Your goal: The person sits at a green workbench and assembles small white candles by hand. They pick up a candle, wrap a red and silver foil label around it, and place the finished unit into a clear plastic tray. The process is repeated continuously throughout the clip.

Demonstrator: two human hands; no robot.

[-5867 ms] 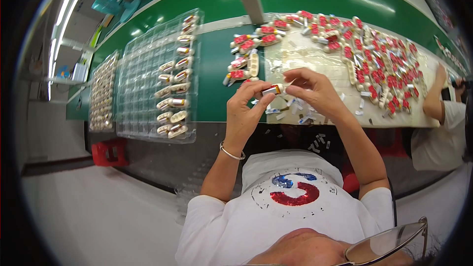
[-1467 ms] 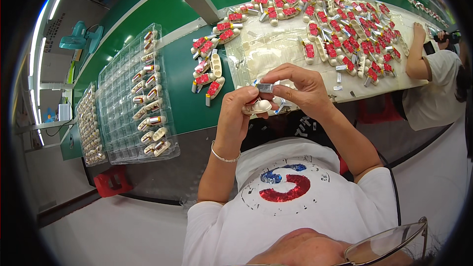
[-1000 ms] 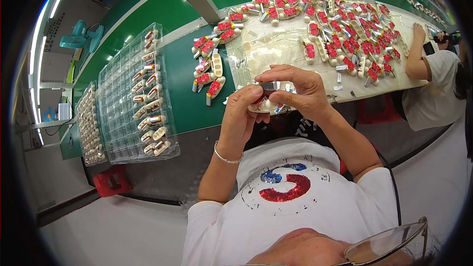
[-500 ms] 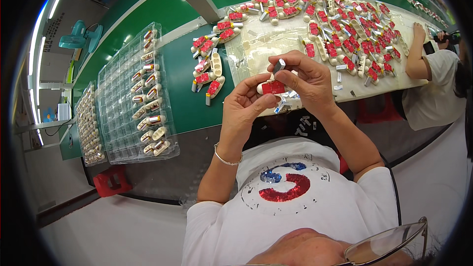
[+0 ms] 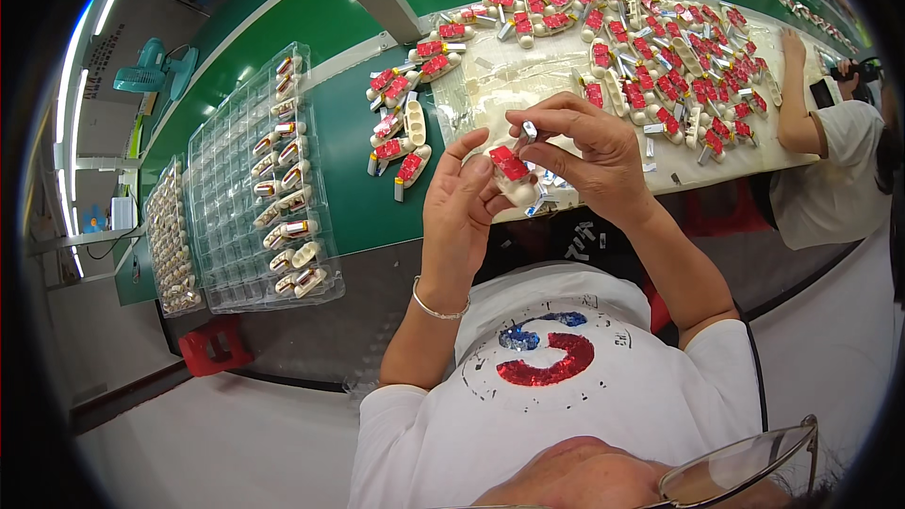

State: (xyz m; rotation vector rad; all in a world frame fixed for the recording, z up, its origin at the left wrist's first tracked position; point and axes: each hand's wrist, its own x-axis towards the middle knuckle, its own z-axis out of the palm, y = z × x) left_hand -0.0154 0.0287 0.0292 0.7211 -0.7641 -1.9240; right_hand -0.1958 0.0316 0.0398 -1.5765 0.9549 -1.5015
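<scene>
My left hand (image 5: 460, 203) is closed on a cream, boat-shaped piece with a red label (image 5: 510, 164), holding it tilted above the near edge of the table. Beside it, the thumb and fingers of my right hand (image 5: 599, 155) pinch a small silvery strip (image 5: 529, 132); whether the strip still touches the piece I cannot tell. Below the hands lie loose shiny foil scraps (image 5: 551, 198). Several similar red-labelled pieces (image 5: 411, 168) with silvery tabs rest to the left of my hands, along with an unlabelled cream piece (image 5: 414, 121) showing round hollows.
A big pile of red-labelled pieces (image 5: 674, 66) covers the right of the cream sheet (image 5: 490, 85). At left stand a clear compartment tray (image 5: 222, 198), partly filled, and a fuller tray (image 5: 170, 245). A co-worker's arm (image 5: 799, 104) reaches in from the right. A teal fan (image 5: 151, 71) stands far left.
The labelled piece has turned from lying level to slanting, its cream end now pointing down toward me. My left fingers have shifted around it. The co-worker's hand has moved farther away.
</scene>
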